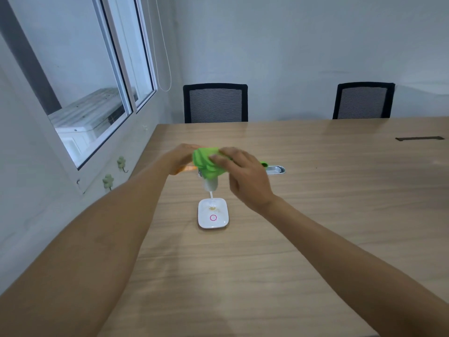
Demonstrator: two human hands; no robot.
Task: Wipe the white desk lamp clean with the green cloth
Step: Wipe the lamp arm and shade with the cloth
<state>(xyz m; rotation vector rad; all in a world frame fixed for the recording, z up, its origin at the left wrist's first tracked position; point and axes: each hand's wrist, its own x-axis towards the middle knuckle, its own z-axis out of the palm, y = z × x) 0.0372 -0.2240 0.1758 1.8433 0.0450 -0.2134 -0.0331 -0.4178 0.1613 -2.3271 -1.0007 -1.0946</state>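
Cloth (207, 164) hiding lamp (213, 216) head, grommet (275, 170) behind, chairs (215, 103) perhaps empty

Wood-look bench, glossy white plastic lamp, soft green cloth.

The bench (315, 215) has a pale wood-grain finish, smooth with a faint sheen toward its far edge. On it, the desk lamp (213, 213) looks like glossy white plastic, its square base smudged with yellowish specks behind a pink ring. Above the base, the green cloth (206, 164) is soft, matt and creased, bunched over the lamp's head under the right hand (245, 176). Right of the cloth, a shiny metal-looking insert (275, 170) is sunk in the bench top. Behind the bench, two chairs (215, 103) have grey mesh backs in matt black frames.
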